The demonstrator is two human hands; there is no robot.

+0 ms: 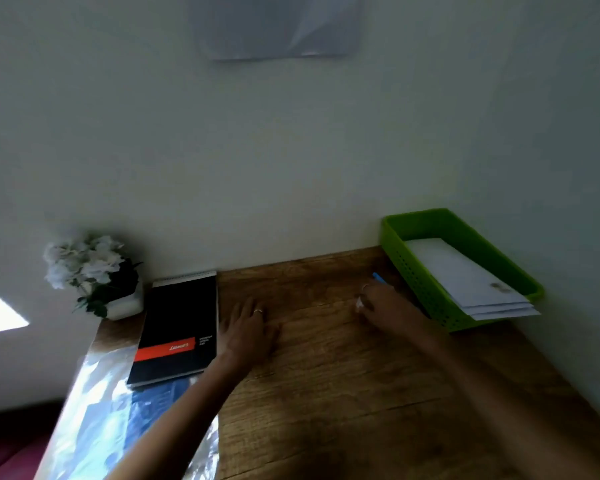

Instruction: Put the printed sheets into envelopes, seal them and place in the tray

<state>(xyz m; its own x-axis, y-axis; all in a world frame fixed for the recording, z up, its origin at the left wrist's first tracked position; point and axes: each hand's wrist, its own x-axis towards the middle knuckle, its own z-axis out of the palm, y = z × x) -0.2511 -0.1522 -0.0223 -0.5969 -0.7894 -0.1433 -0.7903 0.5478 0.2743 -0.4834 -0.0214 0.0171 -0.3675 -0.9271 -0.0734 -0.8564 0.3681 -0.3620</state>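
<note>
Resting flat, open left hand; right hand pinching blue pen; three envelopes in tray

Head view, tilted forward over wooden desk, facing wall

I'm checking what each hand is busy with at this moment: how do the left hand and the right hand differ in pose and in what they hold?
The left hand lies flat, fingers spread, palm down on the wooden table, beside the black notepad; the right hand is curled near the green tray. The left hand holds nothing; the right hand grips a blue pen. Both wear a ring.
</note>
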